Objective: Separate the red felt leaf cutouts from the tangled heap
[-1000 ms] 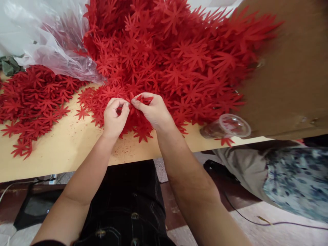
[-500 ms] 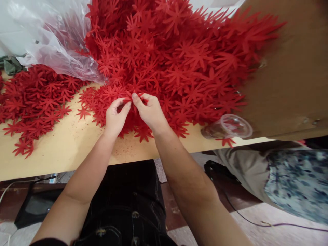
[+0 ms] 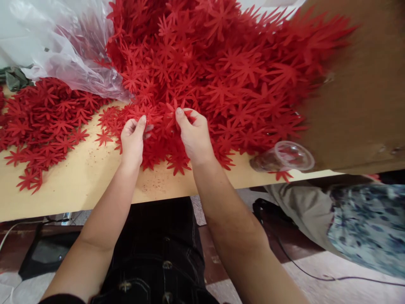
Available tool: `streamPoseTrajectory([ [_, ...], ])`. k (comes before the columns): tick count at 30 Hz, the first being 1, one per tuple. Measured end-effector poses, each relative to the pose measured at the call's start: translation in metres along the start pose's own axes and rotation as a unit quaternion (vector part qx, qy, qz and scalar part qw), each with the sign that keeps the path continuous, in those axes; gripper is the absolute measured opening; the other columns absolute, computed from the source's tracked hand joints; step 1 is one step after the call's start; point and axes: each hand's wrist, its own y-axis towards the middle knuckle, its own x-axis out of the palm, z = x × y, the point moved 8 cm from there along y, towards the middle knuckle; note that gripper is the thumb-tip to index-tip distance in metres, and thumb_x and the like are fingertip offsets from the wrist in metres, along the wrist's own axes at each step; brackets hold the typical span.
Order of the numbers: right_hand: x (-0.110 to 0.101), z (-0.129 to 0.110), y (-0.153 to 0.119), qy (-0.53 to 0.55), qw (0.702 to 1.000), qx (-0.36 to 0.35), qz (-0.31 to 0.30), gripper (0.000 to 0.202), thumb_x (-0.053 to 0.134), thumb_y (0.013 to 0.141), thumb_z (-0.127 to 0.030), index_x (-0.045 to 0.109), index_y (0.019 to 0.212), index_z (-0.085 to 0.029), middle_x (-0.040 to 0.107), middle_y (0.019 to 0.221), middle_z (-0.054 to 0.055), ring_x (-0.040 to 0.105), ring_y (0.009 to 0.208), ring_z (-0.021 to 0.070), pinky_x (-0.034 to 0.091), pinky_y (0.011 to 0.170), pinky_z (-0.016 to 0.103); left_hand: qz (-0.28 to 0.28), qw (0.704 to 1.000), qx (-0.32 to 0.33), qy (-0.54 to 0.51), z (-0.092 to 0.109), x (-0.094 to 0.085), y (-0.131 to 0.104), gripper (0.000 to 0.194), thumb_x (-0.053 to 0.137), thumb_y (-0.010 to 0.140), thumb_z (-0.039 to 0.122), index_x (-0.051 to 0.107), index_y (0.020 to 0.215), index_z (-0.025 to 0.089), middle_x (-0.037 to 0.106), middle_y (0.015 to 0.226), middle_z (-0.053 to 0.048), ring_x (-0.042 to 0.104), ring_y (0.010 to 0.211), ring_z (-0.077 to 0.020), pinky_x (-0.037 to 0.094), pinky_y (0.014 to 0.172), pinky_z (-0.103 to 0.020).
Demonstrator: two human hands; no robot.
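Observation:
A big heap of red leaf-shaped cutouts point(image 3: 221, 90), each with several narrow pointed lobes, rises in front of me. At the heap's near edge, my right hand point(image 3: 193, 134) pinches one red cutout point(image 3: 174, 109) between thumb and fingers. My left hand point(image 3: 133, 137) is a short way to the left, its thumb pressed against the index finger over the heap. Whatever lies in the left pinch, if anything, blends with the red behind it.
A second red pile point(image 3: 50, 122) lies on the table point(image 3: 104, 181) at the left, beside a clear plastic bag point(image 3: 85, 63). At the right are a tipped clear plastic cup point(image 3: 268, 159) and a large cardboard sheet point(image 3: 357, 97). A person in patterned cloth point(image 3: 367, 223) is at lower right.
My hands, which met over one red cutout, have come apart. The left hand has moved left, and the right has shifted right with a red cutout in its fingers.

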Motion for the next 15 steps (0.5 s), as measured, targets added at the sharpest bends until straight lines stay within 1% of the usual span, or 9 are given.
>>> streamPoseTrajectory([
  [1,-0.001,0.000,0.001,0.008,1.000,0.000,0.000,0.036,0.055,0.074,-0.057,0.050,0.069,-0.022,0.044,0.060,-0.004,0.043,0.056,0.0080,0.040,0.056,0.024,-0.003,1.000,-0.014,0.004,-0.002,0.000,0.000,0.025,0.057,0.079,0.028,0.038,0.064,0.019,0.048,0.060,0.006,0.050,0.051,-0.0026,0.042,0.051,-0.015],
  [3,-0.001,0.001,0.002,0.014,1.000,0.001,-0.011,0.034,0.057,0.073,-0.056,0.052,0.074,-0.023,0.046,0.060,-0.004,0.046,0.055,0.0085,0.041,0.054,0.024,-0.011,1.000,-0.017,0.020,-0.005,0.002,0.001,0.020,0.057,0.079,0.028,0.042,0.069,0.020,0.051,0.062,0.006,0.051,0.052,-0.0033,0.043,0.051,-0.015],
  [6,0.002,0.003,0.003,-0.003,1.000,-0.002,-0.019,0.036,0.051,0.075,-0.059,0.053,0.077,-0.023,0.046,0.059,-0.003,0.047,0.054,0.0088,0.039,0.050,0.024,-0.022,0.998,0.019,0.049,-0.006,0.001,0.005,0.015,0.060,0.077,0.029,0.048,0.078,0.021,0.054,0.066,0.005,0.055,0.058,-0.0057,0.046,0.055,-0.018],
  [8,0.004,0.008,0.005,-0.015,1.000,0.001,-0.018,0.040,0.046,0.076,-0.062,0.053,0.076,-0.023,0.047,0.061,-0.003,0.048,0.055,0.0088,0.038,0.048,0.023,-0.022,0.995,0.065,0.070,-0.004,-0.001,0.009,0.015,0.061,0.077,0.029,0.050,0.085,0.022,0.058,0.075,0.003,0.060,0.069,-0.0081,0.050,0.063,-0.021],
  [10,0.008,0.014,0.007,-0.011,0.999,0.017,-0.027,0.044,0.042,0.076,-0.066,0.053,0.076,-0.023,0.049,0.063,-0.002,0.051,0.057,0.0091,0.039,0.048,0.023,-0.009,0.986,0.130,0.102,0.003,-0.006,0.011,0.021,0.062,0.076,0.026,0.052,0.094,0.023,0.062,0.091,-0.001,0.062,0.087,-0.0109,0.050,0.079,-0.025],
  [11,0.010,0.017,0.008,-0.002,0.999,0.028,-0.032,0.046,0.040,0.076,-0.067,0.053,0.076,-0.023,0.051,0.065,-0.001,0.053,0.060,0.0095,0.041,0.049,0.023,0.001,0.978,0.166,0.124,0.008,-0.007,0.010,0.025,0.063,0.075,0.025,0.053,0.098,0.023,0.061,0.102,-0.003,0.060,0.098,-0.0126,0.048,0.088,-0.027],
  [13,0.013,0.022,0.010,0.029,0.998,0.047,-0.035,0.047,0.038,0.077,-0.067,0.054,0.078,-0.023,0.054,0.068,-0.001,0.058,0.067,0.0106,0.047,0.056,0.025,0.010,0.958,0.227,0.176,0.019,-0.008,0.005,0.032,0.064,0.074,0.026,0.055,0.104,0.024,0.055,0.121,-0.005,0.050,0.118,-0.0163,0.038,0.103,-0.033],
  [15,0.015,0.023,0.009,0.070,0.995,0.058,-0.041,0.045,0.036,0.080,-0.064,0.054,0.079,-0.023,0.059,0.074,0.000,0.061,0.077,0.0115,0.051,0.070,0.028,-0.007,0.938,0.266,0.221,0.028,-0.002,-0.002,0.034,0.063,0.075,0.030,0.056,0.108,0.025,0.049,0.130,-0.005,0.042,0.127,-0.0189,0.030,0.110,-0.037],
])
